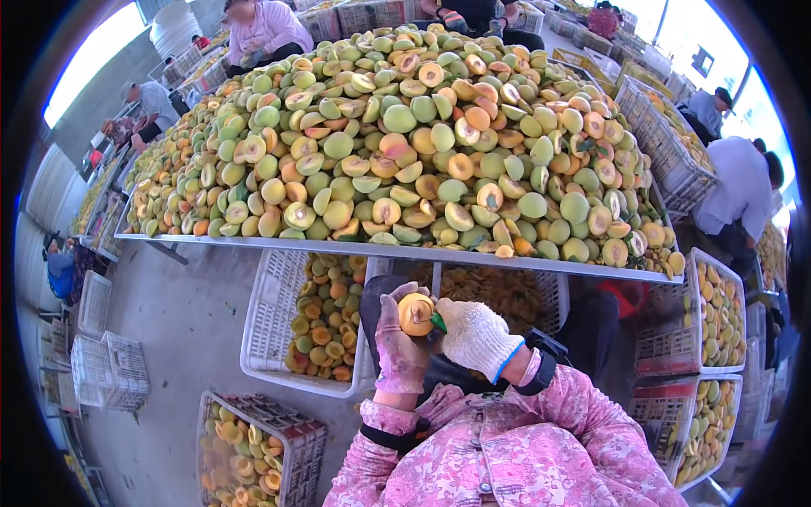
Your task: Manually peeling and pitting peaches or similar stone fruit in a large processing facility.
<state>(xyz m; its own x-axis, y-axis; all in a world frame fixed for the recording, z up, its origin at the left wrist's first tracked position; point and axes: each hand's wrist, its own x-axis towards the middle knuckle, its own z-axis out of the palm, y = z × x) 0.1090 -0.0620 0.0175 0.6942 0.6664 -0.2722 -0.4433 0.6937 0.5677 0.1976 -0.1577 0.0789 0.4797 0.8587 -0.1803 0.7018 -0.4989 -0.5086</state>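
Note:
My left hand (400, 355), in a stained pink glove, holds a halved peach-like fruit (416, 314) with its cut face and brown pit area up. My right hand (474, 336), in a white knit glove with a blue cuff edge, is curled close against the fruit's right side. A small green object (438, 322) pokes out from its fingers over the cut face; most of it is hidden, so its kind is unclear. Beyond both hands, a heap of halved fruit (393, 146) covers a metal-edged table (405, 250).
Below the table edge stand a white plastic crate (269, 317) of fruit halves and another crate (557, 298) with brownish scraps. A fruit-filled crate (304, 450) sits at lower left; stacked crates (665, 348) stand at right. Several people work around, one (269, 32) across the heap.

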